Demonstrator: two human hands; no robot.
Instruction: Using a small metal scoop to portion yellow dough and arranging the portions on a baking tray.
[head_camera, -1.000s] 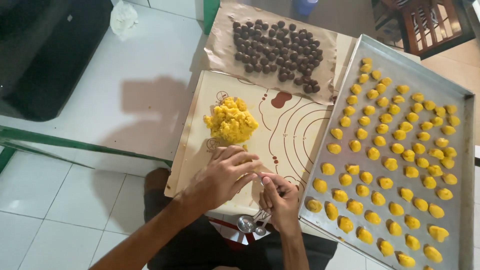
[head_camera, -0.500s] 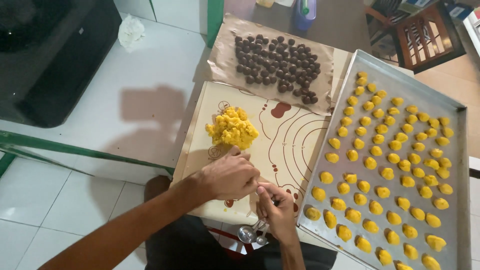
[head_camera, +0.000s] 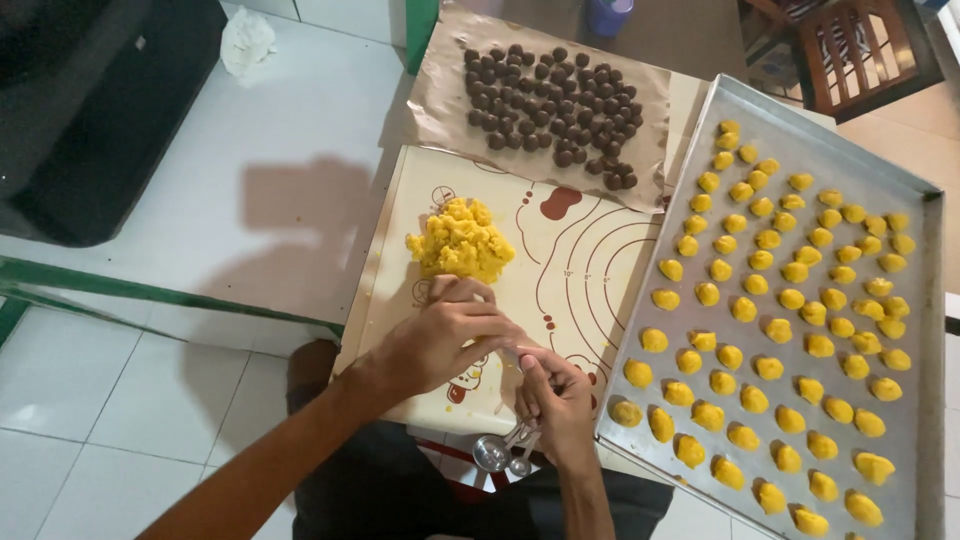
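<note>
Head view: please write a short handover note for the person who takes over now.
Left hand and right hand meet over the baking mat, pinching something small; measuring spoons hang from the right hand.
Yellow dough pile lies on the mat; dark balls sit on brown paper behind it.
Done: the metal tray holds rows of yellow pieces.
Left: the dough pile and the dark balls remain unused.

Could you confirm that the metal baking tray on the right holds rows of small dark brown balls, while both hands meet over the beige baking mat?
Not quite: the head view shows the metal baking tray holding small yellow dough pieces. The dark brown balls lie on brown paper. Both hands, left and right, do meet over the beige baking mat.
</note>
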